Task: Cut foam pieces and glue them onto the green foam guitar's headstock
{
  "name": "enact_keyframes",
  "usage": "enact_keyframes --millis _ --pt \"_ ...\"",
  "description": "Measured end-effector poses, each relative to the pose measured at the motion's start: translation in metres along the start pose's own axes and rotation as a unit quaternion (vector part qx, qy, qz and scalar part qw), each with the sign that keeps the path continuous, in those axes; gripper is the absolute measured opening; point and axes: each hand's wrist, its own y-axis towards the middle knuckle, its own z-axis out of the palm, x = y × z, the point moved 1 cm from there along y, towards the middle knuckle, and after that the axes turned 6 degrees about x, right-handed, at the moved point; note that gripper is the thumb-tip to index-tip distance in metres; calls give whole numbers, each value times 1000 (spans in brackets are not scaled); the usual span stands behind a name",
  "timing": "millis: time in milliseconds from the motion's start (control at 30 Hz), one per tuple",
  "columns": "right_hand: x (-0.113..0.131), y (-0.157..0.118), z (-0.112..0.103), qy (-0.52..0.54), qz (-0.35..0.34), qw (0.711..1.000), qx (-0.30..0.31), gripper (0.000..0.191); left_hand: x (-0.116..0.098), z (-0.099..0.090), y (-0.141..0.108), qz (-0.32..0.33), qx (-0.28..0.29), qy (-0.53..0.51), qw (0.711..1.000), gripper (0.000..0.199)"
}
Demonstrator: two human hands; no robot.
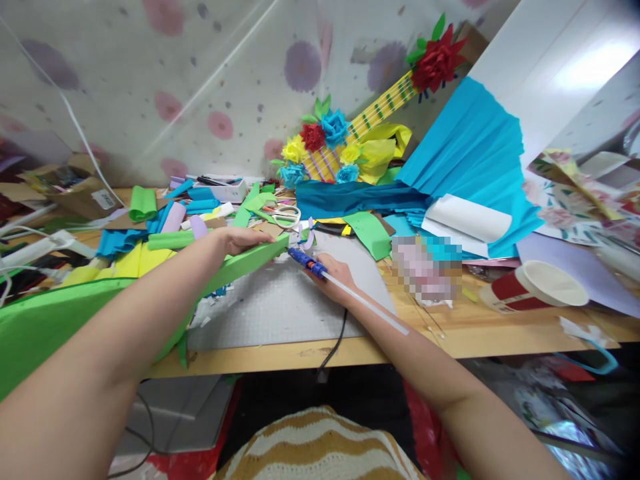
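Note:
My left hand (pixel 247 240) is closed over the narrow end of a long green paper-covered piece (pixel 260 257), which widens into a broad green part under my left forearm. My right hand (pixel 334 272) grips a blue hot glue gun (pixel 309 263), a whitish glue stick (pixel 373 303) poking out of its back toward my forearm. The gun's nozzle is close to the tip of the green piece; whether they touch, I cannot tell. Beneath both hands lies a grey cutting mat (pixel 295 307). White-handled scissors (pixel 287 215) rest just beyond.
A yellow paper guitar with paper flowers (pixel 320 157) leans at the back. Blue crepe paper (pixel 470 147) spreads on the right, near a paper cup (pixel 535 287). Coloured paper rolls (pixel 173 223) crowd the left. A black cord (pixel 340 340) hangs over the wooden table edge (pixel 280 359).

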Motion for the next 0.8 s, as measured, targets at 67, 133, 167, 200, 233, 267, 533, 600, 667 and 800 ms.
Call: enact_keyframes --millis 67,133,167,200,233,267,533,600,667,800 --pt "0 0 2 -3 -8 1000 5 26 0 0 -1 -2 -7 0 1000 40" --pt "0 0 4 -6 -10 1000 10 27 1 0 -1 -2 -14 1 1000 39" --pt "0 0 5 -7 -11 1000 12 27 2 0 -1 -1 -16 2 1000 40" --pt "-1 0 5 -6 -11 1000 13 27 2 -1 -1 0 -16 4 1000 40" --pt "-1 0 6 -5 -14 1000 13 26 3 -1 -1 0 -15 7 1000 41" --pt "-1 0 6 -3 -17 1000 12 25 4 -2 -1 0 -14 10 1000 41" --pt "3 -2 2 21 -35 999 -26 24 4 -5 -1 10 2 19 1000 47" --pt "4 -1 1 20 -31 999 -40 26 4 -4 -3 17 3 23 1000 48" --pt "5 0 -1 19 -27 998 -54 26 3 -2 -4 22 -2 28 999 48" --pt "7 0 -4 23 -15 998 -62 27 3 -2 -4 21 -9 32 999 47"
